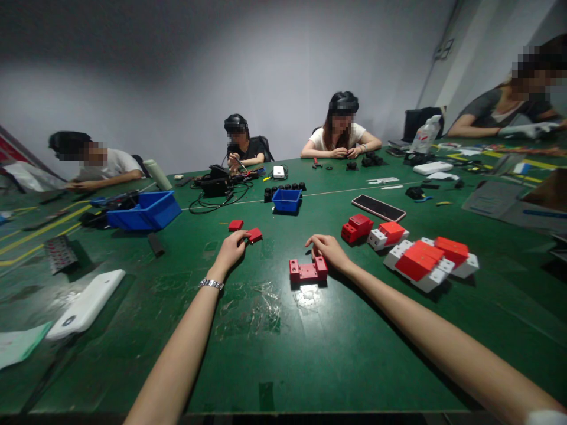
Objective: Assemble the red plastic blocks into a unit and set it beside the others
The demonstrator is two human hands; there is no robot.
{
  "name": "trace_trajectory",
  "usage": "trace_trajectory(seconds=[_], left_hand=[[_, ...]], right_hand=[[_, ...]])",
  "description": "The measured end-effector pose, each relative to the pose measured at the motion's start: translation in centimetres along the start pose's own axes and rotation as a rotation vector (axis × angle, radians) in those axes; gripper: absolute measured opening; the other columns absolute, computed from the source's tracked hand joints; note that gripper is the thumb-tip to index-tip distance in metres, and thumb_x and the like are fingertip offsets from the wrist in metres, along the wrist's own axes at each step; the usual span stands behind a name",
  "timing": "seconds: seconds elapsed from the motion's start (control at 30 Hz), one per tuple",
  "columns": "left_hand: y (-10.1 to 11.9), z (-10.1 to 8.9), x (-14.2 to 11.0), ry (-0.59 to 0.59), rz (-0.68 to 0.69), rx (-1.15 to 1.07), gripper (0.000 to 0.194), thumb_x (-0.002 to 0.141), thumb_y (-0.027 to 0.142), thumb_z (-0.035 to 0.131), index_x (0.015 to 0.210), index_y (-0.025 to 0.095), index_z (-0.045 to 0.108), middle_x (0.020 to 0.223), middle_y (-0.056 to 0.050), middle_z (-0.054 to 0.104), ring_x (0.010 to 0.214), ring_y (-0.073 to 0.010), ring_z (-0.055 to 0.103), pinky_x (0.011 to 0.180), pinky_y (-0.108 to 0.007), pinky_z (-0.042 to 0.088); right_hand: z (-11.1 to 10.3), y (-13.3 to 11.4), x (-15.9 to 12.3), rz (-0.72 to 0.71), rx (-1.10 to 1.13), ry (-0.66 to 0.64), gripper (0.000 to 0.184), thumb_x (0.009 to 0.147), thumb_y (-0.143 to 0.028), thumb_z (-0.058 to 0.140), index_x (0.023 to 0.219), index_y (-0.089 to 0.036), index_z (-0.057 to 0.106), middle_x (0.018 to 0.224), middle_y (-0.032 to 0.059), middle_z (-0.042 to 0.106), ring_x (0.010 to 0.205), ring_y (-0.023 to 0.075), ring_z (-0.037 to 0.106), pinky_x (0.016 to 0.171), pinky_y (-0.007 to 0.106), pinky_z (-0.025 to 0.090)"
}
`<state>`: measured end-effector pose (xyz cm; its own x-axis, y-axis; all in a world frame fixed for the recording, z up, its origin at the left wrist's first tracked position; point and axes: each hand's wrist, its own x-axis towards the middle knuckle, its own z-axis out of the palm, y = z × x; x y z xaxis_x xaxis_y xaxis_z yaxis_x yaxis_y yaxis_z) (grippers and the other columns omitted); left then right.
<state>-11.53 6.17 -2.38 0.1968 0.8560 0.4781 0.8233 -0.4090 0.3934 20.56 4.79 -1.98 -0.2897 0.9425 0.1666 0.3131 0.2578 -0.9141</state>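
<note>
My left hand (233, 251), with a metal watch band at its wrist, pinches the near-left edge of a small flat red square piece (255, 235). A second flat red piece (235, 225) lies just beyond those fingers. To the right, my right hand (330, 251) has its bent fingers at the raised right end of a red U-shaped block (308, 271), which rests on the table with its low middle section facing up. The index finger reaches out past the block. Fingertips behind the block are partly hidden.
Red and white block assemblies (416, 262) and a red block (357, 228) stand right of my right hand, near a phone (378, 208). A small blue bin (287, 200) and a larger blue bin (146, 212) sit farther off. A white device (86, 304) lies left. Several people sit around the table.
</note>
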Motion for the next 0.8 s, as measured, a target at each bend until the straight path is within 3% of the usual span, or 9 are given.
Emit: trace_trajectory(seconds=[0.3,0.8], left_hand=[[0.1,-0.1,0.0,-0.02,0.071,-0.037,0.031,0.076,0.007,0.042,0.096,0.017,0.064,0.106,-0.007,0.063,0.103,-0.019,0.056,0.096,-0.037,0.042],[1.0,-0.6,-0.1,-0.085,0.073,-0.055,0.04,0.077,0.007,0.039,0.104,0.02,0.066,0.107,-0.006,0.059,0.1,-0.018,0.056,0.093,-0.034,0.043]], right_hand=[[0.0,0.1,0.0,-0.013,0.001,0.003,0.035,0.084,-0.035,0.037,0.075,-0.015,0.063,0.047,-0.0005,0.057,0.044,0.0115,0.049,0.047,0.021,0.036],[-0.1,-0.2,-0.1,-0.01,-0.003,0.004,0.035,0.084,-0.034,0.037,0.075,-0.014,0.064,0.048,-0.0004,0.058,0.044,0.0112,0.049,0.047,0.021,0.035]])
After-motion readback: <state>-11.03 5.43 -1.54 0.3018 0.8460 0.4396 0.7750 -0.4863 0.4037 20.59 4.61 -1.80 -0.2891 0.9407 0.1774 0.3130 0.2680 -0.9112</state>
